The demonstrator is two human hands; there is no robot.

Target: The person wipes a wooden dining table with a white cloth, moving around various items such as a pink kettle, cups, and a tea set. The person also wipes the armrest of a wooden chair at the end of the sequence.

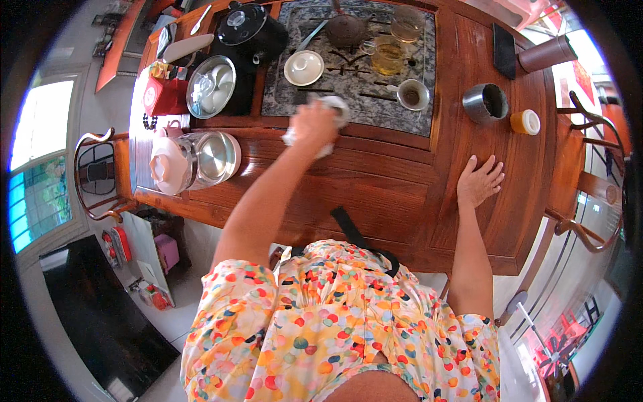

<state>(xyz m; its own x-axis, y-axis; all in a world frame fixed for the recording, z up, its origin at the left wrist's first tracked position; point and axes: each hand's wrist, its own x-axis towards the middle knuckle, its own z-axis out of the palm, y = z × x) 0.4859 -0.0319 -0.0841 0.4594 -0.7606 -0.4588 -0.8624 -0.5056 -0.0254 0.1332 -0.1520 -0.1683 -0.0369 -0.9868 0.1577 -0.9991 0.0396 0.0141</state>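
My left hand, slightly blurred, grips a crumpled white cloth at the front edge of the stone tea tray. A small white round piece, perhaps a cup, shows beside its fingers; whether the hand holds it I cannot tell. Just beyond sits a white lidded bowl. Farther back on the tray are a brown clay teapot, a glass pitcher of yellow liquid, an empty-looking glass vessel and a strainer. My right hand rests palm down on the wooden table, fingers apart, holding nothing.
Left: a glass kettle with pink parts, a bowl of white cups, a black lidded pot and a red box. Right: a metal canister, a yellow jar, a brown tumbler and a flat black item.
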